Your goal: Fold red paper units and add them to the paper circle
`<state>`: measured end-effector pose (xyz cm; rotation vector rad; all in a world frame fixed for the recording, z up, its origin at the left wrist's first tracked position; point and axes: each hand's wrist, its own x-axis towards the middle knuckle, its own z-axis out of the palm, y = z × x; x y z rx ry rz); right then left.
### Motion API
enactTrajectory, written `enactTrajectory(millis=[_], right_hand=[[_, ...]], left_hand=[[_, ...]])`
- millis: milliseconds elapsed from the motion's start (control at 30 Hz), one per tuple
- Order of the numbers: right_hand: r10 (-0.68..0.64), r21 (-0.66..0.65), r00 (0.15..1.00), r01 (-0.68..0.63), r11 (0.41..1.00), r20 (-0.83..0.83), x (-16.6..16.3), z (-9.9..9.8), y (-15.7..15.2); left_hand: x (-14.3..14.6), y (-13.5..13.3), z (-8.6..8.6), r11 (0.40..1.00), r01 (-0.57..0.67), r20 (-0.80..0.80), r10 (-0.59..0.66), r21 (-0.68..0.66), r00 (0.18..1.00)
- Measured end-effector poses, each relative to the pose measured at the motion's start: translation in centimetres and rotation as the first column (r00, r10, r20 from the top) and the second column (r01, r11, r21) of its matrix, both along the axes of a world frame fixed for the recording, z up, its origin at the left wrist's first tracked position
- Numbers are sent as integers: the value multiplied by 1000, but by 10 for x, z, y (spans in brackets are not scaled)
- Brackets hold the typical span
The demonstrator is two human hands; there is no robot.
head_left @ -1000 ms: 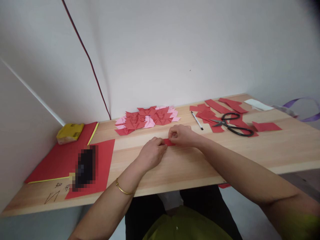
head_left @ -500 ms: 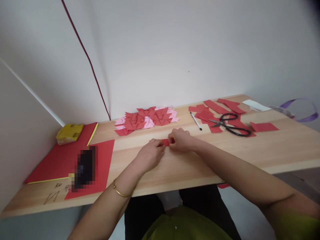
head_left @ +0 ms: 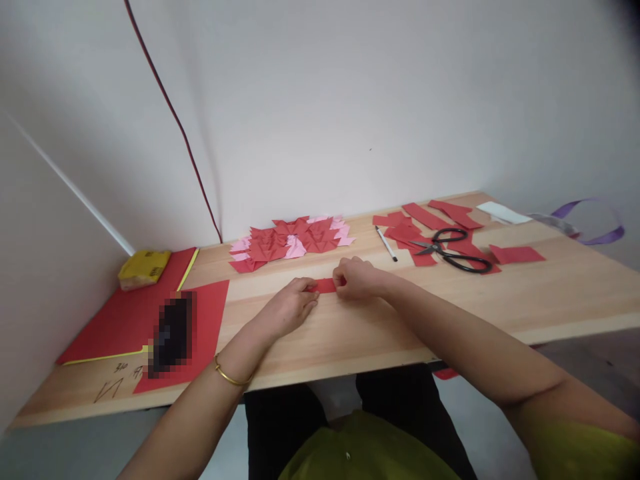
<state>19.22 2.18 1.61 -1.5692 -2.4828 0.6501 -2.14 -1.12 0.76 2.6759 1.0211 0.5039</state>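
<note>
A small strip of red paper lies on the wooden table between my two hands. My left hand holds its left end, the fingers over the top and the thumb at the near edge. At the right end, my right hand is closed on the paper with curled fingers, which hide that end. Behind my hands stand folded red paper pieces, grouped with folded pink ones.
To the right lie black-handled scissors over red paper scraps, with a white pen beside them. Red sheets, a blurred dark object and a yellow packet are at left. A wall borders the table's back.
My left hand has slid left along the strip, so more red paper shows between my hands. My right hand keeps its grip. The view has shifted slightly.
</note>
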Motion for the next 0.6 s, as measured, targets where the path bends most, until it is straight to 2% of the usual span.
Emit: enactTrajectory(millis=[233, 400, 533, 600], right_hand=[[2, 2, 1000, -2, 1000, -5, 2, 0, 0], [10, 11, 1000, -10, 1000, -2, 2, 4, -1], [17, -23, 1000, -18, 1000, -15, 6, 6, -1], [22, -63, 999, -23, 998, -29, 8, 7, 1]], left_hand=[[-9, 2, -6, 998, -24, 59, 27, -62, 998], [-9, 5, -4, 992, -59, 137, 74, -111, 988], [-4, 15, 2, 966, -142, 178, 182, -216, 967], [1, 22, 5, 943, -214, 146, 256, -253, 956]])
